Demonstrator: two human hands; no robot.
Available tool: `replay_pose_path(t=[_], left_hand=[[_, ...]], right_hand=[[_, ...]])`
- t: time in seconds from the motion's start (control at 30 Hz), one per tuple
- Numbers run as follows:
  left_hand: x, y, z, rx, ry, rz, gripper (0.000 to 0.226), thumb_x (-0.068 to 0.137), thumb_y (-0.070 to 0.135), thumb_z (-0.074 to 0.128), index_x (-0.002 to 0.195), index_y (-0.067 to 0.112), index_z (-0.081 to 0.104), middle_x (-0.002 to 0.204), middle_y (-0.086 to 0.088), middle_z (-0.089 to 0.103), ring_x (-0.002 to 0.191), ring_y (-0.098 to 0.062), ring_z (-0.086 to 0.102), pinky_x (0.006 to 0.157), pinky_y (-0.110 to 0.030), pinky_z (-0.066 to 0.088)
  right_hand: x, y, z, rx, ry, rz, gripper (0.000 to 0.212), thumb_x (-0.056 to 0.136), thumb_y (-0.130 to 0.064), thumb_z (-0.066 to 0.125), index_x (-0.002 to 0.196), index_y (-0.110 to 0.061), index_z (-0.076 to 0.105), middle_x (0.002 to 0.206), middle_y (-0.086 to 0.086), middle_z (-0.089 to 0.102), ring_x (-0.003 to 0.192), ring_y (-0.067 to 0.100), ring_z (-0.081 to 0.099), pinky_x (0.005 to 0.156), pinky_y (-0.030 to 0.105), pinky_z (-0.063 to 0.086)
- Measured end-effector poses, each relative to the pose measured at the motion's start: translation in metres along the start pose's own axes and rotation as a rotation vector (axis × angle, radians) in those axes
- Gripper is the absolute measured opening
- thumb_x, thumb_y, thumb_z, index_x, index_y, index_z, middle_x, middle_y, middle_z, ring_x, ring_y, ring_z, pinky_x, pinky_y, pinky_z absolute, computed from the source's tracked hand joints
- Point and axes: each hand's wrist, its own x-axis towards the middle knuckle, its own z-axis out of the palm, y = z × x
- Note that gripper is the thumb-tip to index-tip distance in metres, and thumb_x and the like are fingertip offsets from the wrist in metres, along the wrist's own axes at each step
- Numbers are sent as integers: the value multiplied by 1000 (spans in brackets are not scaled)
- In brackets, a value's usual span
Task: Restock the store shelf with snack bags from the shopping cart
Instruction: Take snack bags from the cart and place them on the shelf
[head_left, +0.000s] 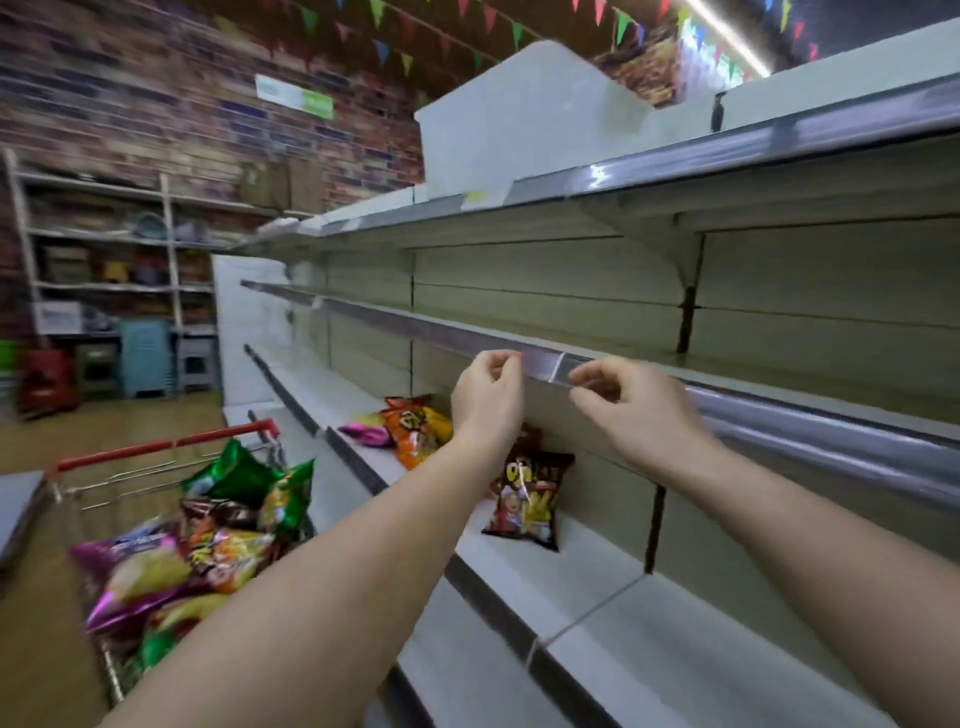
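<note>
A dark brown snack bag (527, 501) stands upright on the lower shelf (613, 613), leaning against the back panel. Farther left on that shelf lie an orange bag (415, 428) and a pink bag (366, 434). My left hand (485, 392) and my right hand (631, 410) are both raised in front of the middle shelf's front rail (558, 364), above the brown bag. Their fingers are curled and hold nothing I can see. The shopping cart (166, 447), with its red handle, sits at lower left and holds several snack bags (208, 551) in green, purple, yellow and orange.
The white store shelving runs from near right to far left, with bare upper shelves (779, 218). A brick wall and a metal rack of household goods (119, 270) stand at the far left. Wooden floor (31, 649) lies beside the cart.
</note>
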Motion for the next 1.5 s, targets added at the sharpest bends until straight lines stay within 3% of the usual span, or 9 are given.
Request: replay_pose_path(t=[0.07,0.2,0.43,0.67,0.83,0.93,1.07,1.23,1.5], left_hand=[[17,-28,-37,32,49,-45,13,93,25,49,82,28,57,101,-8,67,103,-30,61,94,-46,49],[49,-88,-111,99,121,-160,16,95,23,47,103,19,61,105,-5,63,102,-23,59,92,-38,49],[77,-186,-234,202,263,-356,14,95,21,47,104,19,57,108,-7,64,101,-26,60,92,-41,49],[70,-271,-316,266,381,-586,17,96,22,45,108,18,56,90,-5,61,86,-24,59,71,-35,44],[65,-319,-342,327,480,-726,19,93,22,50,108,16,61,106,-9,64,102,-29,61,94,-45,49],[63,-346,-347,349,515,-814,19,93,20,51,108,13,61,116,-12,62,108,-31,58,97,-42,47],[62,-383,-347,417,576,-927,20,95,20,50,111,14,60,123,-10,59,110,-29,56,95,-36,46],[50,-416,-345,526,635,-1051,34,94,19,52,128,17,50,130,-8,51,104,-26,60,93,-43,50],[26,-434,-349,469,697,-1197,41,96,15,45,136,14,39,135,-11,49,117,-28,52,101,-42,43]], right_hand=[[9,-17,44,31,-67,-14,23,89,-21,56,111,-19,64,106,-2,67,100,13,59,77,20,37],[26,-46,134,86,-204,-17,25,90,-24,54,113,-23,62,111,-2,66,102,14,59,81,22,42],[42,-78,270,137,-453,25,32,90,-23,54,122,-19,57,119,-1,61,107,13,55,84,21,40],[46,-84,379,205,-696,98,33,92,-23,53,124,-16,56,118,4,60,103,18,57,89,31,45],[53,-75,460,236,-883,106,33,92,-24,53,124,-16,55,114,3,59,98,17,55,84,29,45],[57,-67,508,238,-999,111,33,92,-26,53,124,-18,55,115,2,59,92,16,54,70,24,43],[57,-55,563,210,-1175,77,34,94,-26,52,127,-17,53,124,3,57,108,20,54,80,24,39],[41,-49,614,171,-1297,58,38,93,-27,53,128,-16,53,125,6,56,96,18,53,77,27,43],[5,-50,648,174,-1411,81,51,93,-27,50,140,-15,34,116,10,58,98,27,59,80,35,45]])
